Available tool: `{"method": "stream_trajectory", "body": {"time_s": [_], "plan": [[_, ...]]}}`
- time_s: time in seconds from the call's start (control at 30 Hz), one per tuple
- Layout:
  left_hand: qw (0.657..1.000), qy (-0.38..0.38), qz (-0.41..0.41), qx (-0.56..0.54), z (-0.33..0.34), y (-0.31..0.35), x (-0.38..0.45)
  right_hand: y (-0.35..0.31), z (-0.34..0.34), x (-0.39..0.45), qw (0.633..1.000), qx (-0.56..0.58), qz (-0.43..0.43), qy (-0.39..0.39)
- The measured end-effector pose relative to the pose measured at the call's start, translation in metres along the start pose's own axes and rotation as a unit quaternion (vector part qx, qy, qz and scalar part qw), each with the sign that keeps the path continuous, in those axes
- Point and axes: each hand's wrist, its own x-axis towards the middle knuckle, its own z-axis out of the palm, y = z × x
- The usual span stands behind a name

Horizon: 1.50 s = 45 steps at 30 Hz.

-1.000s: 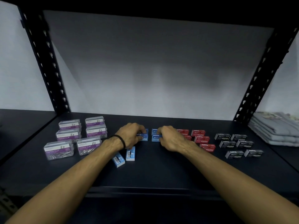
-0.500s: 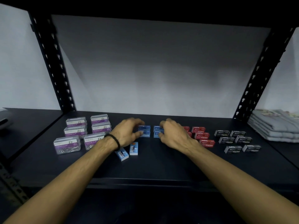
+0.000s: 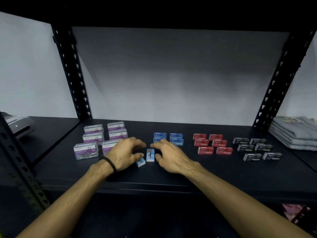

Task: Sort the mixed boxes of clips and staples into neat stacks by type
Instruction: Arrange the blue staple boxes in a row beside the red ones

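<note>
Dark metal shelving (image 3: pixel 214 170) with a pale back wall frames my workspace, and the sorted groups run across the shelf from left to right.

Both my hands hover low over the two loose blue staple boxes near the front edge. My left hand (image 3: pixel 126 154) has its fingers curved and spread, gripping nothing as far as I can see; the angled blue box (image 3: pixel 141 162) peeks out from under its thumb side, and I cannot tell if I touch it. My right hand (image 3: pixel 169 156) is likewise spread and relaxed, just beside the barcode-up blue box (image 3: pixel 150 155), not around it.

To do this step well, I judge I should pinch each box by its long sides, turn it label-up to match the others, and set it squarely in front of the blue staple group (image 3: pixel 169 139) so the rows stay aligned. These cartons look light and likely to skid, so a gentle placement should keep me from nudging the neighbours.

Counts as I see them:
- clear paper clip boxes (image 3: pixel 85 150): six, at the left
- blue boxes: four tops showing in the group, possibly more stacked beneath, plus two loose
- red staple boxes (image 3: pixel 212 144): six
- black staple boxes (image 3: pixel 255 148): six

Folded grey cloth (image 3: pixel 295 134) lies far right.
</note>
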Motion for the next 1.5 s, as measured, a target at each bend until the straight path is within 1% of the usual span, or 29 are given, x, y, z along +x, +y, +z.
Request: {"method": "stream_trajectory", "body": {"time_s": [0.13, 0.23, 0.37, 0.43, 0.6, 0.73, 1.03, 1.23, 1.5], "plan": [[1.0, -0.018, 0.003, 0.016, 0.005, -0.006, -0.008, 0.0, 0.008, 0.006, 0.999, -0.02, -0.035, -0.034], [0.998, -0.05, 0.007, 0.029, 0.007, -0.01, -0.011, 0.002, 0.01, 0.008, 0.996, -0.037, -0.051, -0.06], [0.995, -0.093, 0.01, 0.04, 0.01, -0.012, -0.011, 0.007, 0.01, 0.009, 0.994, -0.066, -0.066, -0.048], [0.994, -0.1, 0.017, 0.043, 0.01, -0.013, -0.01, 0.012, 0.009, 0.009, 0.994, -0.08, -0.068, -0.036], [0.996, -0.087, 0.012, 0.025, 0.014, -0.018, -0.007, 0.022, 0.004, 0.001, 0.996, -0.073, -0.045, -0.024], [0.997, -0.071, 0.019, 0.018, 0.016, -0.019, -0.006, 0.027, 0.0, -0.006, 0.996, -0.079, -0.045, -0.013], [0.998, -0.063, 0.027, 0.006, 0.018, -0.018, -0.002, 0.032, -0.002, -0.012, 0.998, -0.048, -0.037, -0.014], [0.999, -0.023, 0.018, -0.024, 0.021, -0.018, 0.001, 0.035, -0.003, -0.015, 0.999, -0.025, -0.024, -0.018], [0.999, -0.005, 0.013, -0.045, 0.02, -0.017, 0.002, 0.039, -0.006, -0.009, 0.999, 0.026, -0.003, -0.031]]}}
